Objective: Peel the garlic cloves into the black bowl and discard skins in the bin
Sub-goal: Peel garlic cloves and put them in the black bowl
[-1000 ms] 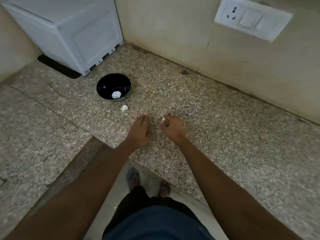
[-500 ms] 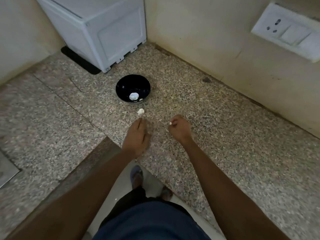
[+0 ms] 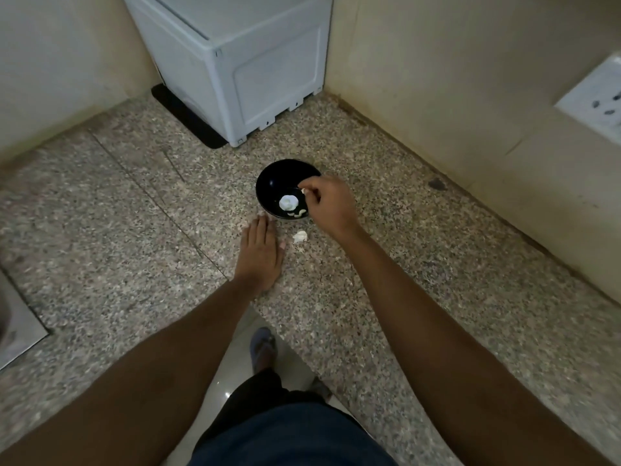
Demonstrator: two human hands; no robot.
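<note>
Over the black bowl (image 3: pixel 268 186), the right hand (image 3: pixel 331 205) pinches a small white clove (image 3: pixel 303 191) between its fingertips. Inside the bowl lie a garlic bulb (image 3: pixel 288 202) and a few peeled cloves (image 3: pixel 298 213). The left hand (image 3: pixel 260 252) rests flat on the granite desk (image 3: pixel 437 264), fingers straight, holding nothing, just beside the bowl. A scrap of skin (image 3: pixel 300 236) lies between the hands.

A home kitchen is showing here: a speckled granite counter (image 3: pixel 437 280) is running into a corner of cream walls (image 3: pixel 453 79), carrying a white appliance (image 3: pixel 255 68), with a wall socket (image 3: pixel 594 102) and a black bowl (image 3: pixel 272 186)
</note>
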